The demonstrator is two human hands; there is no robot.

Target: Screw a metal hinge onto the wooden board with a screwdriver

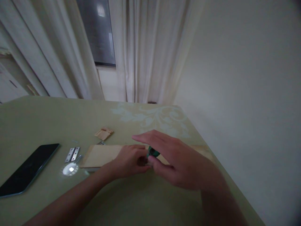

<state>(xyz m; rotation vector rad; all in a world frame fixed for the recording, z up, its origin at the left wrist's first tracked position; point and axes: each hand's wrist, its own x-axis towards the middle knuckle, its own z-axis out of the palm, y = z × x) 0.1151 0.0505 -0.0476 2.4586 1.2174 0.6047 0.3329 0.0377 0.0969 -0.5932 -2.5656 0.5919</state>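
Observation:
A flat wooden board [101, 154] lies on the green table [47, 119] in front of me. My left hand [130, 161] rests on the board's right part with its fingers curled, pinching something small that I cannot make out. My right hand [175, 160] holds a green-handled tool [153, 152] upright against that spot, forefinger stretched out over it. The tool's tip is hidden between the two hands.
A metal hinge [72, 154] and a small shiny round lid [70, 169] lie left of the board. A dark phone [28, 169] lies at the far left. A small wooden piece [103, 133] sits behind the board. Curtains and a wall bound the table.

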